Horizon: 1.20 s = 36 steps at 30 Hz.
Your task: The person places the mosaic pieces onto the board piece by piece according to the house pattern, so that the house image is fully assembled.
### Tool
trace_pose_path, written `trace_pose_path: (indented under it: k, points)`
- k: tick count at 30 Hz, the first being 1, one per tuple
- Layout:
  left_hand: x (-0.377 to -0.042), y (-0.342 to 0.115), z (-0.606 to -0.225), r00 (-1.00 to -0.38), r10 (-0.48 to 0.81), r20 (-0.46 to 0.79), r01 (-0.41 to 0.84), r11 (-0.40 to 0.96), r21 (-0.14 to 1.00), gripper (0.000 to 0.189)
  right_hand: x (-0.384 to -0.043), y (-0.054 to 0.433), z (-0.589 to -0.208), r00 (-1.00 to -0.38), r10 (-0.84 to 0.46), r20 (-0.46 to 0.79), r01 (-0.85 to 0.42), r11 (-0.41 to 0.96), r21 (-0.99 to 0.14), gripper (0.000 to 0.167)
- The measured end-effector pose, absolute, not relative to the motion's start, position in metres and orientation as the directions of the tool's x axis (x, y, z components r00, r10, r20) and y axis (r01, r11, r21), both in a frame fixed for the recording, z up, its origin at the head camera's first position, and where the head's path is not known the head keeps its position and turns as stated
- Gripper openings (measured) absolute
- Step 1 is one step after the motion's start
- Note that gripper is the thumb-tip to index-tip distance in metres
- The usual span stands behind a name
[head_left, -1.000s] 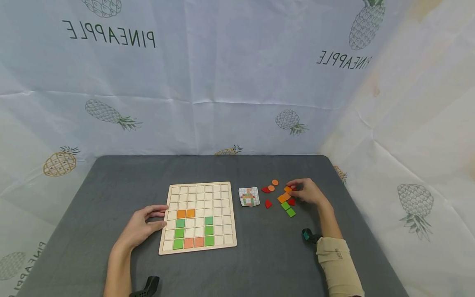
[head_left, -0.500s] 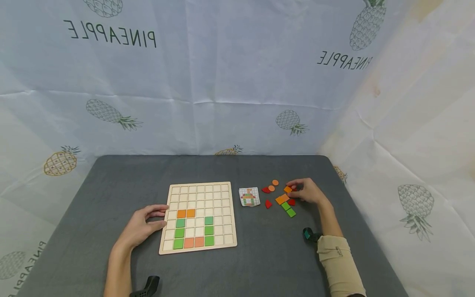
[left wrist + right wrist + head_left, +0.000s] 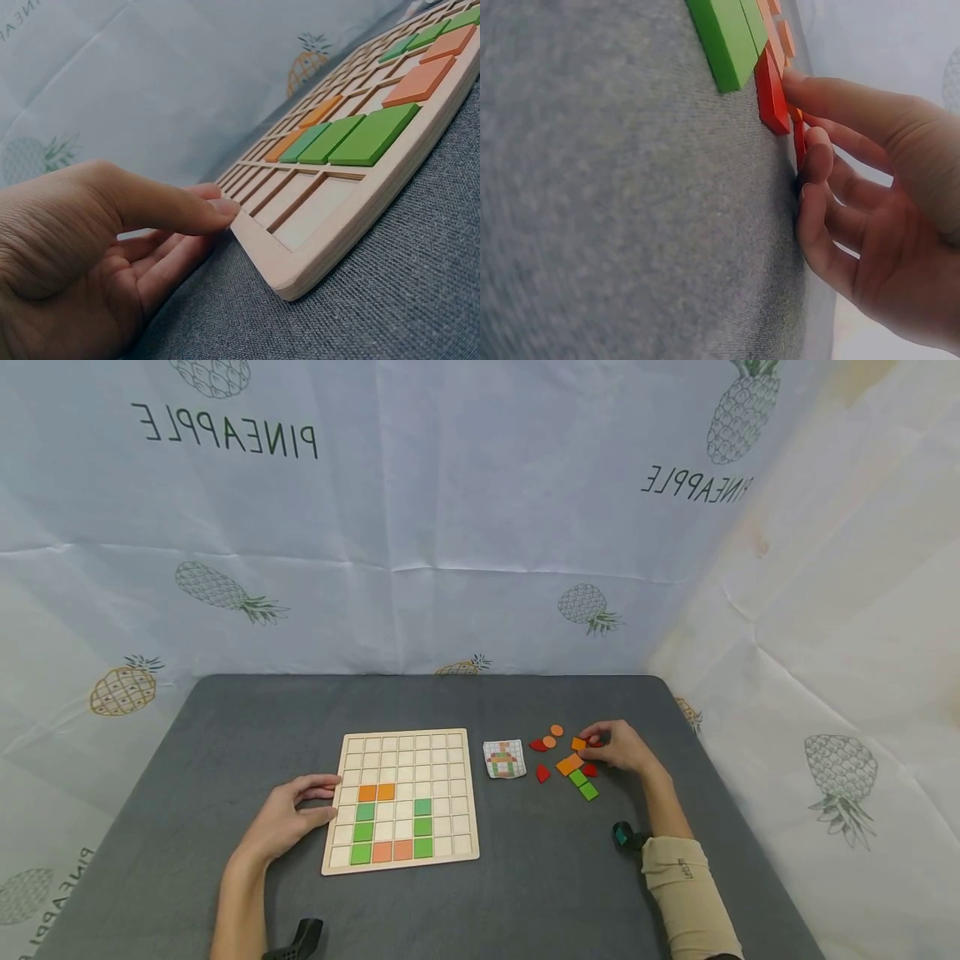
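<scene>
My left hand (image 3: 282,818) rests at the left edge of a wooden grid board (image 3: 471,793), thumb and fingers spaced apart along its frame. In the left wrist view the thumb tip touches the board's rim. Set into the board are orange, green and salmon square tiles. Over at the right, my right hand (image 3: 618,747) pinches an orange square tile (image 3: 578,744) between thumb and index finger, close over the table. Its other fingers are loosely curled beside a red piece (image 3: 799,142), partly hidden. Nearby lie orange squares (image 3: 569,765) and two green squares (image 3: 583,785).
A small printed pattern card (image 3: 505,759) lies between the board and the loose pieces. Two orange discs (image 3: 557,730) and several red pieces (image 3: 543,773) are scattered by the right hand. Dark grey cloth covers the table (image 3: 495,910); pineapple-print sheets (image 3: 420,510) hang behind it.
The orange tile at my right fingertips has shifted slightly left, and the orange squares beside it moved a little left early on. My left hand and the board stay in place.
</scene>
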State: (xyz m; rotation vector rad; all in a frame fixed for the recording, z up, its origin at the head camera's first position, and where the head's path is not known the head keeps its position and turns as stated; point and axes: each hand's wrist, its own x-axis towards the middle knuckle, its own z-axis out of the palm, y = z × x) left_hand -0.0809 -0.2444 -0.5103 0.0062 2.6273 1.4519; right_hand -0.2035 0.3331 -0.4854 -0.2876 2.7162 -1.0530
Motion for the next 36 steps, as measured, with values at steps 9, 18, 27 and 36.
trace_pose_path:
  k: [9,18,27,36]
  points:
    - [-0.081,-0.244,-0.51,-0.99,0.076,-0.116,-0.058,0.531,0.846,0.058,-0.205,0.331,-0.488,-0.958,-0.272,-0.088,-0.158,0.761,-0.629,0.023]
    - [-0.08,-0.243,-0.509,-0.99,0.072,-0.119,-0.064,0.526,0.848,0.058,-0.204,0.329,-0.485,-0.958,-0.28,-0.064,-0.181,0.762,-0.621,0.03]
    - [-0.08,-0.243,-0.51,-0.991,0.068,-0.115,-0.062,0.532,0.844,0.058,-0.193,0.307,-0.47,-0.954,-0.298,-0.023,-0.203,0.702,-0.683,0.03]
    - [-0.079,-0.242,-0.51,-0.99,0.063,-0.122,-0.07,0.537,0.841,0.058,-0.185,0.273,-0.457,-0.925,-0.379,-0.001,-0.274,0.671,-0.689,0.03]
